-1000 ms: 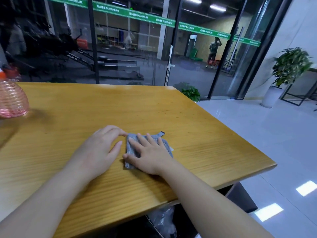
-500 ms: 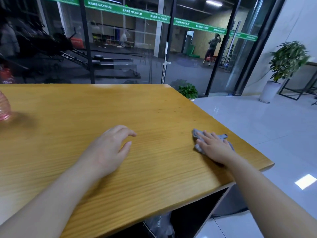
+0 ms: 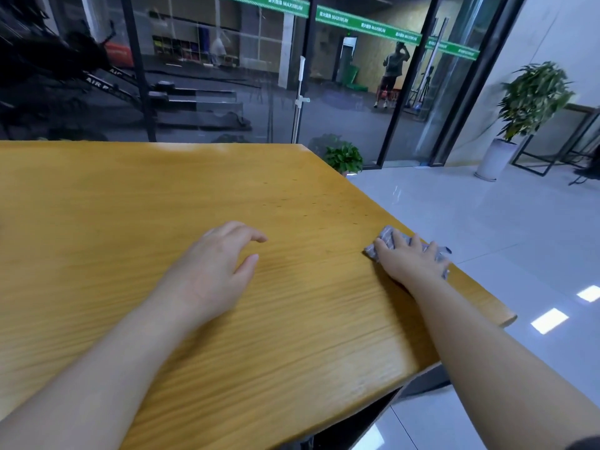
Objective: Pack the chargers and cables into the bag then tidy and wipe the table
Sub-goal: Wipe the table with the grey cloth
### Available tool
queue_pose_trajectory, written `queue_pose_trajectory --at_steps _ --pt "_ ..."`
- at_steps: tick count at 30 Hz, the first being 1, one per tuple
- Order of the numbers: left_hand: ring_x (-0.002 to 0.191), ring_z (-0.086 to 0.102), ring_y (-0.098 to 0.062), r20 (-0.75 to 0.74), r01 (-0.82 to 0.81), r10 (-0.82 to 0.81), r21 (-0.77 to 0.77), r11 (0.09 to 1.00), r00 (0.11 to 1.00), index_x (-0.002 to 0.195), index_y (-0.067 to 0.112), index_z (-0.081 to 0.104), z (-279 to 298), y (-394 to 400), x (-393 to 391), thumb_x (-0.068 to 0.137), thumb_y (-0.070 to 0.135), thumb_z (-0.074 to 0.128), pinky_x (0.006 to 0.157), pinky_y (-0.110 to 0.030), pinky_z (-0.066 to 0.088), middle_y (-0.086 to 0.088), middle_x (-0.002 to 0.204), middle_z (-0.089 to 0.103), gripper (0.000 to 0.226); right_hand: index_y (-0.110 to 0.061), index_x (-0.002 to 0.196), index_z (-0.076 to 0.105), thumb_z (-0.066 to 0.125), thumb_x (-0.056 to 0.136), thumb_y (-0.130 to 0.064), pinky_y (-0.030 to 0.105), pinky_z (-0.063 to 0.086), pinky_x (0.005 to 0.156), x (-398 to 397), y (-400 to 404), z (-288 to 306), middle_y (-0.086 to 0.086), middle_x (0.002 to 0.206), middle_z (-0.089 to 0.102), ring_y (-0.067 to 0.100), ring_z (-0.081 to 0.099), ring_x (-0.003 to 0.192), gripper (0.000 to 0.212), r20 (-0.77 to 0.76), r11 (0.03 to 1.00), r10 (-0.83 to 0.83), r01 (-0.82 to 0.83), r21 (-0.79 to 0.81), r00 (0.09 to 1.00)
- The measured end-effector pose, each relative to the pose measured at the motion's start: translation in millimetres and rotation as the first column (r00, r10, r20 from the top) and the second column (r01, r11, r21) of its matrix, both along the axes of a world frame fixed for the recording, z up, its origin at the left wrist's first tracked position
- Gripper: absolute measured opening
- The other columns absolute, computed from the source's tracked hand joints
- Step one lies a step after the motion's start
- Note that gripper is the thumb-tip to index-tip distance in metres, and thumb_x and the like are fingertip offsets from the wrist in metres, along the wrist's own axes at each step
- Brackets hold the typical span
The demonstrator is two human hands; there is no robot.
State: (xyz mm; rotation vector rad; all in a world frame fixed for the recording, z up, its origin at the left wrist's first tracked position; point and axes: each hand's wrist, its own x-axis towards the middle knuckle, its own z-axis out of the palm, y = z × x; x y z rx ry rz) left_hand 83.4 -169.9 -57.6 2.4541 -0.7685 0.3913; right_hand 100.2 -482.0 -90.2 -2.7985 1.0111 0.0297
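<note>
Wiping step, seemingly; right hand presses flat on grey cloth at wooden table's right-frame edge; left hand rests relaxed, empty; next, likely sweep back leftward.

The left hand rests on the table near its middle. The right hand lies on a cloth at the table's right edge, well apart.
</note>
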Motion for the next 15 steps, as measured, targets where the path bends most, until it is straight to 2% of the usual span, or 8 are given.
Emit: queue_pose_trajectory --at_steps 4,6,9,11,12,14,15 --pt "0.108 0.054 -0.017 -0.017 -0.011 0.011 -0.011 1.0 1.0 0.111 0.021 0.06 -13.8 6.9 4.8 0.084 0.03 0.047 0.09 -0.017 0.031 0.005 0.113 0.057 0.032 -0.036 0.142 0.027 0.017 0.092 -0.055 0.055 0.013 0.109 28.9 -10.1 6.4 0.007 0.155 0.019 0.037 0.011 0.14 0.054 -0.016 0.998 -0.065 0.065 0.001 0.998" --pt "0.107 0.054 -0.016 -0.012 0.007 -0.007 0.003 1.0 1.0 0.111 0.022 0.06 -17.1 6.9 5.5 0.082 0.034 0.044 0.091 -0.019 0.033 0.006 0.112 0.058 0.035 -0.033 0.14 0.03 0.018 0.094 -0.048 0.052 0.019 0.107 39.9 -7.4 8.8 0.008 0.15 0.028 0.036 0.021 0.136 0.051 0.007 1.0 0.022 -0.021 -0.011 1.0" --pt "0.104 0.052 -0.011 0.005 0.066 -0.066 0.007 0.998 0.998 0.11 0.023 0.06 -16.7 0.1 2.5 0.083 0.042 0.036 0.09 -0.016 0.032 0.007 0.11 0.058 0.04 -0.026 0.144 0.034 0.025 0.099 -0.043 0.042 0.022 0.109 47.3 8.7 14.4 0.002 0.151 0.031 0.028 0.026 0.138 0.049 0.098 0.959 0.276 -0.281 0.041 0.956" --pt "0.106 0.049 -0.006 -0.003 0.104 -0.104 0.017 0.994 0.995 0.112 0.025 0.059 -17.5 -3.5 -0.7 0.084 0.043 0.034 0.09 -0.013 0.03 0.011 0.112 0.056 0.041 -0.021 0.138 0.045 0.031 0.1 -0.043 0.033 0.029 0.103 40.2 31.0 18.7 -0.001 0.146 0.041 0.023 0.035 0.134 0.047 0.185 0.882 0.415 -0.444 0.16 0.891" --pt "0.107 0.046 -0.002 -0.018 0.113 -0.113 0.02 0.993 0.993 0.113 0.027 0.058 -18.2 -3.7 -2.1 0.084 0.044 0.034 0.09 -0.012 0.029 0.014 0.113 0.054 0.041 -0.02 0.135 0.049 0.032 0.1 -0.045 0.031 0.031 0.098 34.7 40.9 22.4 -0.001 0.138 0.048 0.021 0.041 0.13 0.046 0.238 0.83 0.427 -0.482 0.279 0.873" --pt "0.107 0.042 0.003 -0.03 0.125 -0.124 0.014 0.992 0.992 0.113 0.028 0.057 -20.3 -1.5 -3.5 0.084 0.044 0.035 0.088 -0.008 0.026 0.017 0.112 0.052 0.04 -0.02 0.124 0.058 0.034 0.099 -0.048 0.028 0.034 0.087 27.0 51.7 33.6 -0.002 0.116 0.056 0.019 0.05 0.112 0.045 0.375 0.728 0.3 -0.464 0.505 0.877" --pt "0.107 0.042 0.003 -0.027 0.125 -0.124 0.008 0.992 0.992 0.113 0.028 0.058 -21.6 0.7 -3.2 0.085 0.042 0.037 0.088 -0.005 0.024 0.017 0.112 0.052 0.038 -0.019 0.112 0.062 0.034 0.099 -0.047 0.029 0.034 0.08 26.9 50.9 39.9 -0.002 0.102 0.058 0.019 0.052 0.098 0.042 0.455 0.712 0.192 -0.442 0.545 0.87"
